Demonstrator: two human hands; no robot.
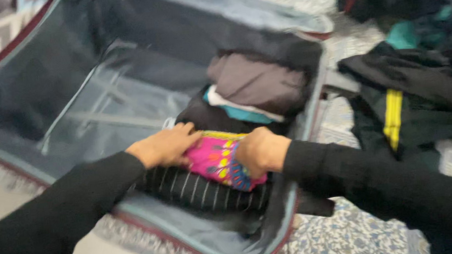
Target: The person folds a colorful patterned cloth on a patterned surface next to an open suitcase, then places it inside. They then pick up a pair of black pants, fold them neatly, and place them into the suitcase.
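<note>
The folded cloth (219, 158) is showing bright pink with yellow and blue motifs, lying on a black garment with white pinstripes (198, 187). The suitcase (56, 88) lining is appearing grey-blue with maroon trim; a black jacket (406, 109) is bearing a yellow stripe.

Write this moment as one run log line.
left hand: on pink cloth | right hand: on pink cloth | place: open suitcase

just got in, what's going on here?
A person in black sleeves has both hands in an open suitcase. The left hand and right hand press on a bright pink patterned garment, which lies on a dark striped garment. Behind it sit folded clothes: a grey-brown piece over a white and teal one. More dark clothes, one with a yellow stripe, lie piled to the right, outside the case.
</note>
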